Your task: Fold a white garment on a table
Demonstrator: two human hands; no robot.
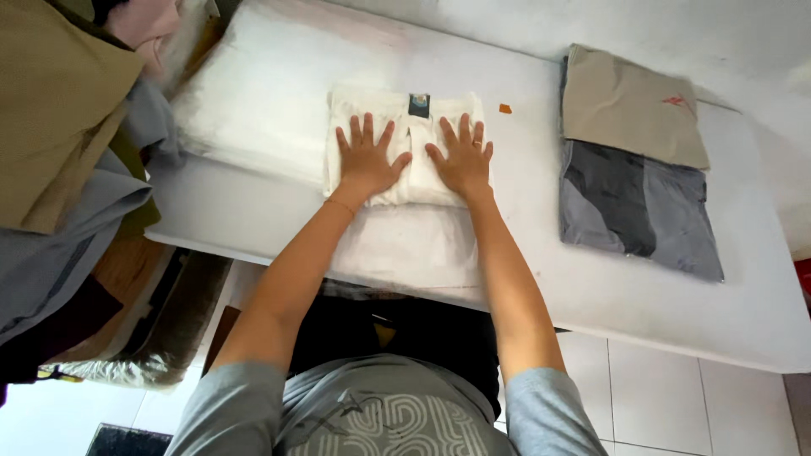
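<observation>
- We have both palms flat on the folded white garment (405, 148), which lies near the middle of the white table (676, 295), its dark neck label facing away from us.
- Our left hand (365, 159) and right hand (463, 156) rest side by side on it, fingers spread and straight, gripping nothing.
- The garment already looks like a compact rectangle, so we judge the folding nearly done; only pressing flat and setting aside seems left.
- On the right lies a stack of folded clothes (634, 160), a tan piece over a grey one, well apart from our hands.
- A heap of unfolded clothes (59, 169) at the left is cut off by the edge, so we cannot say how much remains.
- Under the garment there may be a second white layer or a cloth; the glare makes that hard to tell.
</observation>
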